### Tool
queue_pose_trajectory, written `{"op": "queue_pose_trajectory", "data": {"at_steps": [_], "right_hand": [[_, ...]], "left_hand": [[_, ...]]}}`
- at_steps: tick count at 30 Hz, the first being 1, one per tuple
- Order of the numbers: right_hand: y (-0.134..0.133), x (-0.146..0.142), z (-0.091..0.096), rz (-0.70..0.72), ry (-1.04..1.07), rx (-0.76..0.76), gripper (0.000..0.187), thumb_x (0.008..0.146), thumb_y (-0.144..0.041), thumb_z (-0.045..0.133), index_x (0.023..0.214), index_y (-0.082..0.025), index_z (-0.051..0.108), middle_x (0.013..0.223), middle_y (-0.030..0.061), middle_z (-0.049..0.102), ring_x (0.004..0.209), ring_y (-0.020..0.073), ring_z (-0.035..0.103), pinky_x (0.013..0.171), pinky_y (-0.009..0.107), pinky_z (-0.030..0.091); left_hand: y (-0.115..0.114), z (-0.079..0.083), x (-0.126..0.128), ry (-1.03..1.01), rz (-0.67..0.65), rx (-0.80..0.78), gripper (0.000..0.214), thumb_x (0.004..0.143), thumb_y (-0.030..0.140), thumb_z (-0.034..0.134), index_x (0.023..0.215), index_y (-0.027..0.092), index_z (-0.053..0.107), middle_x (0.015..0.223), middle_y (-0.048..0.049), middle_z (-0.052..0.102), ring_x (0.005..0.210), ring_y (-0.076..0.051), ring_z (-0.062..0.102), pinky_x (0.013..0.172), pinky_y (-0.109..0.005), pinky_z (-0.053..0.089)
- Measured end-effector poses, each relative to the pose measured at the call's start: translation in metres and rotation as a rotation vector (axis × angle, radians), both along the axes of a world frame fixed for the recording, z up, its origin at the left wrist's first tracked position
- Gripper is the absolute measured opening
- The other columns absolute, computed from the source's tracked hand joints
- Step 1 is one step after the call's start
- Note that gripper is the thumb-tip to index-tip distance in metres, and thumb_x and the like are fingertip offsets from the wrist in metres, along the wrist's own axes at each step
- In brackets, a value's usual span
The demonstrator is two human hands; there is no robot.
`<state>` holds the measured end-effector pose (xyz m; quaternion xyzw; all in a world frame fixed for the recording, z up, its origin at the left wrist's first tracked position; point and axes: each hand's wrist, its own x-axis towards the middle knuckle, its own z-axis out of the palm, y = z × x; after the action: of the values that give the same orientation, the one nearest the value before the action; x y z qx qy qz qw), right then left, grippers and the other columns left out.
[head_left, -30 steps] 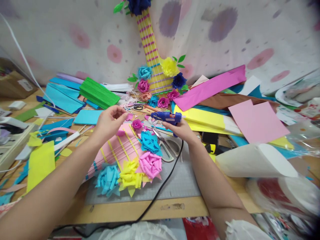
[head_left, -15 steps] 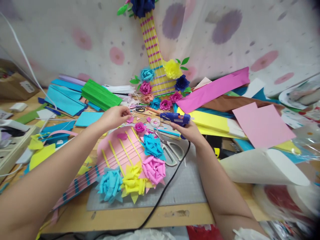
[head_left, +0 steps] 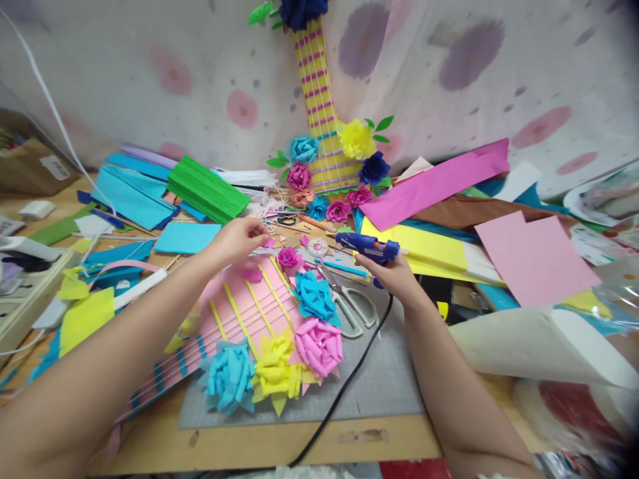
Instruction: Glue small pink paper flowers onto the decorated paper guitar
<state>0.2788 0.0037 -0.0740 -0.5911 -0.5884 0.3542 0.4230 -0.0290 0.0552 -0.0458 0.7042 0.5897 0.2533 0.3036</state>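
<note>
My right hand (head_left: 394, 273) grips a blue glue gun (head_left: 367, 245) whose nozzle points left; its black cord (head_left: 344, 392) trails toward me. My left hand (head_left: 239, 239) is pinched shut on a small pink paper piece at the top edge of a pink paper guitar (head_left: 244, 306). That guitar lies flat on a grey mat (head_left: 384, 379) and carries yellow strips and blue (head_left: 229, 376), yellow (head_left: 274, 369) and pink (head_left: 319, 346) paper flowers. A small magenta rose (head_left: 288, 257) sits between my hands.
Scissors (head_left: 349, 306) lie on the mat beside the guitar. A yellow paper guitar (head_left: 324, 113) with flowers leans on the back wall. Folded crepe paper in green (head_left: 207, 189), blue (head_left: 130, 193), magenta (head_left: 434, 179) and a pink sheet (head_left: 534, 256) crowd the table.
The view has shifted, so everything sits lower and further right. Both hands keep their grips; the left has moved slightly toward the guitar's top edge.
</note>
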Motion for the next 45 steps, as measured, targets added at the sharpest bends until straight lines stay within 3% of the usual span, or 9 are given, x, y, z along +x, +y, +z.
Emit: {"op": "queue_pose_trajectory", "data": {"at_steps": [5,11,21,25,29,31,33,36,45], "right_hand": [[-0.010,0.014,-0.024,-0.086,-0.124,-0.026,0.045,0.065,-0.053,0.071,0.089,-0.015,0.073,0.077,0.0060,0.073,0.069,0.0206,0.066,0.063,0.032,0.054],[-0.023,0.020,-0.044,-0.078,-0.289,0.062,0.040,0.069,-0.052,0.068,0.084,-0.015,0.073,0.077,0.0067,0.073,0.073,0.0234,0.067,0.069,0.036,0.055],[-0.011,0.020,-0.056,-0.064,-0.184,0.036,0.039,0.069,-0.050,0.068,0.090,-0.017,0.070,0.081,0.0069,0.073,0.079,0.0233,0.067,0.073,0.037,0.054],[-0.014,0.022,-0.036,-0.099,-0.317,0.051,0.053,0.066,-0.052,0.070,0.102,-0.015,0.063,0.093,0.0108,0.070,0.084,0.0244,0.063,0.076,0.040,0.051],[-0.022,0.005,0.008,-0.286,-0.368,0.398,0.053,0.069,-0.043,0.068,0.113,-0.018,0.052,0.105,0.0107,0.065,0.095,0.0235,0.058,0.085,0.041,0.045],[-0.020,-0.015,0.029,-0.170,-0.285,0.412,0.041,0.073,-0.037,0.065,0.108,-0.020,0.052,0.099,0.0077,0.066,0.090,0.0200,0.060,0.082,0.036,0.046],[-0.013,-0.038,0.042,0.091,-0.160,0.268,0.038,0.073,-0.032,0.065,0.106,-0.021,0.049,0.091,0.0039,0.067,0.082,0.0166,0.063,0.075,0.031,0.047],[-0.001,-0.065,0.046,0.310,-0.036,0.152,0.036,0.071,-0.026,0.065,0.103,-0.022,0.046,0.087,0.0015,0.069,0.079,0.0149,0.065,0.071,0.027,0.048],[0.016,-0.081,0.041,0.286,-0.072,0.072,0.025,0.067,-0.008,0.060,0.085,-0.022,0.048,0.073,-0.0023,0.068,0.074,0.0152,0.068,0.068,0.026,0.050]], "left_hand": [[0.002,0.002,-0.004,-0.136,-0.070,0.044,0.027,0.069,0.043,0.061,0.074,0.016,0.063,0.069,-0.0027,0.066,0.063,-0.014,0.056,0.059,-0.026,0.041],[-0.003,0.026,0.012,0.010,-0.201,0.161,0.025,0.076,0.041,0.057,0.079,0.017,0.066,0.075,-0.0012,0.066,0.065,-0.013,0.054,0.062,-0.025,0.041],[-0.004,0.026,0.034,-0.053,-0.281,0.195,0.027,0.076,0.038,0.062,0.093,0.018,0.062,0.080,-0.0013,0.069,0.068,-0.013,0.058,0.063,-0.026,0.041],[-0.004,0.030,0.037,-0.031,-0.330,0.150,0.035,0.073,0.030,0.065,0.105,0.020,0.053,0.079,0.0005,0.071,0.070,-0.015,0.063,0.065,-0.026,0.041],[-0.006,0.038,0.046,0.065,-0.374,0.121,0.041,0.072,0.027,0.066,0.109,0.023,0.048,0.079,0.0023,0.073,0.072,-0.016,0.065,0.066,-0.026,0.040],[-0.008,0.042,0.052,0.133,-0.397,0.130,0.044,0.072,0.028,0.067,0.111,0.024,0.047,0.080,0.0028,0.074,0.072,-0.016,0.066,0.065,-0.025,0.039],[-0.010,0.046,0.058,0.214,-0.415,0.148,0.047,0.071,0.029,0.068,0.113,0.024,0.047,0.079,0.0031,0.074,0.072,-0.017,0.066,0.063,-0.025,0.038],[-0.013,0.051,0.064,0.340,-0.421,0.199,0.050,0.071,0.028,0.068,0.116,0.024,0.047,0.078,0.0032,0.074,0.072,-0.018,0.066,0.061,-0.024,0.036],[-0.011,0.048,0.059,0.467,-0.390,0.261,0.046,0.072,0.031,0.067,0.114,0.025,0.049,0.084,0.0028,0.074,0.075,-0.018,0.066,0.061,-0.024,0.035]]}}
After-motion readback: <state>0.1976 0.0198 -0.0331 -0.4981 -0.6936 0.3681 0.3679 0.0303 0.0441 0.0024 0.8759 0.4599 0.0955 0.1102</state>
